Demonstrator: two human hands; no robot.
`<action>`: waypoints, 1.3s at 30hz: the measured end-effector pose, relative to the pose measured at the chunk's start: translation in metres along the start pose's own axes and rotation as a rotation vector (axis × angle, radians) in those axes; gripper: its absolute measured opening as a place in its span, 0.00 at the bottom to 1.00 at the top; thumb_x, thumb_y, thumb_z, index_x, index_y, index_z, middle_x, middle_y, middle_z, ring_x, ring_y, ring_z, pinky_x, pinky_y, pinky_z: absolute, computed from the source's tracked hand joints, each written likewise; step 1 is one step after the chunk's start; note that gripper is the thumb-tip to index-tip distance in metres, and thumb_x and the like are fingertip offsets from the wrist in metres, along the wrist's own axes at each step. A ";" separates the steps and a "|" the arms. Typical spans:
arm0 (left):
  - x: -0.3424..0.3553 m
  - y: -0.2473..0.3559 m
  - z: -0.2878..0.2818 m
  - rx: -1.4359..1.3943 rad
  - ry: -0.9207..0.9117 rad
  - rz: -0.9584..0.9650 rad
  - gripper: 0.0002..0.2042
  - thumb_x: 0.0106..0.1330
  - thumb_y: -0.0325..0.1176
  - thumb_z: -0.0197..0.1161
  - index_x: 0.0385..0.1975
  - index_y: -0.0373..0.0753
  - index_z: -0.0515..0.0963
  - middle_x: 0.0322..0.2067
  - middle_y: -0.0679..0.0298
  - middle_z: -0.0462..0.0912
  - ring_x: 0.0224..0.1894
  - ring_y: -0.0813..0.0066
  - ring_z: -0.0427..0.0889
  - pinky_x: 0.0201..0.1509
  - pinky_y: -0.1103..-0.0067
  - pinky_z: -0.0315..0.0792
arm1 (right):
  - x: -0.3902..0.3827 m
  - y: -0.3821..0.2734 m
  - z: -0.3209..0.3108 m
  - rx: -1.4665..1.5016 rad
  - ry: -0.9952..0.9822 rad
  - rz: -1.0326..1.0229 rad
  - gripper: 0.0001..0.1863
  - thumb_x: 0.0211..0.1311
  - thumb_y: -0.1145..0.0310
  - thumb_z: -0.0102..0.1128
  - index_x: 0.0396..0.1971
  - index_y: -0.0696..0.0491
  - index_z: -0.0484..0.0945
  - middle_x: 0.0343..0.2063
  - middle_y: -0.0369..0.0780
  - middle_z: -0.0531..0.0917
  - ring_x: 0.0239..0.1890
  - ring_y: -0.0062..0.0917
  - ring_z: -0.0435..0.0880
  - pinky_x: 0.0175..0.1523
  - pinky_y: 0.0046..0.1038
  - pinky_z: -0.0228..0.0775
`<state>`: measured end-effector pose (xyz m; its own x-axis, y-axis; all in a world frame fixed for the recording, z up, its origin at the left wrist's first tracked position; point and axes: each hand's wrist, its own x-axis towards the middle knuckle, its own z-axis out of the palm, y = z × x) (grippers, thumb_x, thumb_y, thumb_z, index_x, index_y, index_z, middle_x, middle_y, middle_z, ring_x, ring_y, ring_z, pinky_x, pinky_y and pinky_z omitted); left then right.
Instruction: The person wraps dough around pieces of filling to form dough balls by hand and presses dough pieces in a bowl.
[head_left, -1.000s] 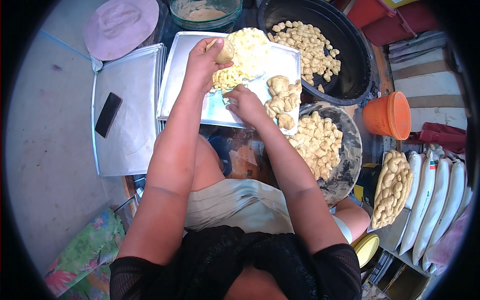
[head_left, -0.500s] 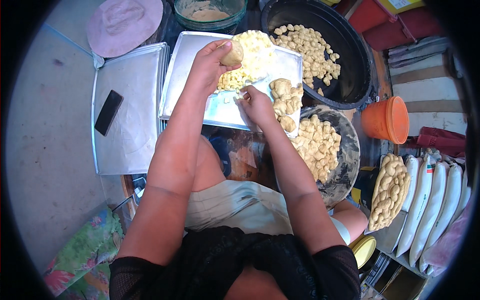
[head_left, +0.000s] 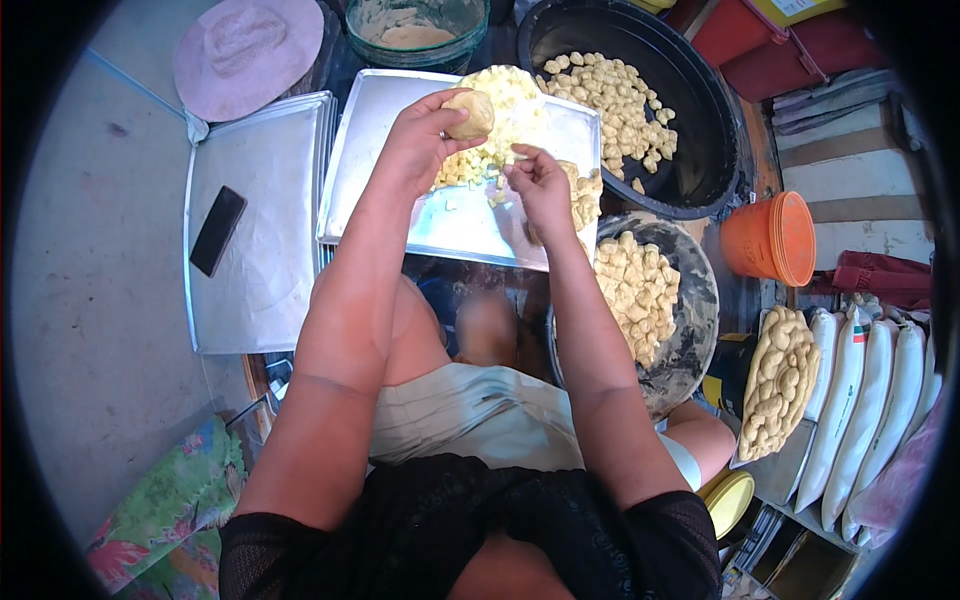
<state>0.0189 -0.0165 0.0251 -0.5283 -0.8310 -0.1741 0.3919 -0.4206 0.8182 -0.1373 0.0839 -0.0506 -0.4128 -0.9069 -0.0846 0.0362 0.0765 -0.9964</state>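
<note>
At my far left lies a wide-brimmed pink hat [head_left: 248, 45]; nearer me a stack of flat metal trays [head_left: 270, 260] bears a dark phone [head_left: 219, 230]; next comes my working tray [head_left: 362, 125], shallow and silvery, and over it my left hand [head_left: 415, 140] is curled firmly round 1 rounded dough lump [head_left: 470, 114], held above the tray; beyond the tray's far edge stands a green bowl [head_left: 462, 52] with something pale and powdery inside; below the lump lie small yellow cubes [head_left: 458, 172], with a larger pale-yellow heap [head_left: 508, 95] behind; my right hand [head_left: 545, 195] is bent beside the cubes, thumb and fingers close together, though I cannot tell whether they pinch anything; compared with 1 s ago, it has moved rightward and farther from me, and my 2 hands, though apart, are nearer each other; to me that means the work now sits between the lump and the cubes; my right hand partly hides other dough lumps [head_left: 586, 195] on the tray; farther right, small dough pieces fill part of a black tub [head_left: 725, 150], and more sit on a round, floury surface [head_left: 700, 290]; an orange bucket [head_left: 755, 235] stands beyond.
</note>
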 end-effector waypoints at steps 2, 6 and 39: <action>-0.001 0.000 0.004 0.021 -0.013 -0.018 0.17 0.64 0.23 0.55 0.53 0.29 0.70 0.47 0.52 0.76 0.47 0.62 0.79 0.51 0.68 0.79 | 0.003 -0.014 -0.001 0.271 0.079 -0.165 0.13 0.56 0.80 0.63 0.42 0.60 0.76 0.30 0.35 0.80 0.30 0.13 0.76 0.38 0.14 0.69; -0.006 -0.002 0.013 0.075 -0.084 -0.024 0.17 0.64 0.23 0.56 0.53 0.27 0.69 0.46 0.52 0.77 0.46 0.65 0.80 0.51 0.73 0.78 | -0.003 -0.064 0.009 0.300 0.171 -0.375 0.13 0.56 0.77 0.65 0.41 0.60 0.78 0.29 0.34 0.81 0.28 0.12 0.74 0.38 0.14 0.69; 0.000 -0.025 0.038 0.542 0.010 0.102 0.27 0.70 0.55 0.46 0.50 0.36 0.74 0.50 0.61 0.76 0.51 0.72 0.74 0.54 0.77 0.67 | 0.001 -0.062 -0.103 -1.015 0.010 -0.017 0.28 0.52 0.57 0.67 0.53 0.50 0.73 0.51 0.47 0.77 0.55 0.38 0.75 0.57 0.36 0.67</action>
<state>-0.0197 0.0077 0.0258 -0.4994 -0.8624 -0.0825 -0.0046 -0.0926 0.9957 -0.2336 0.1211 0.0109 -0.4138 -0.9080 -0.0658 -0.7582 0.3838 -0.5271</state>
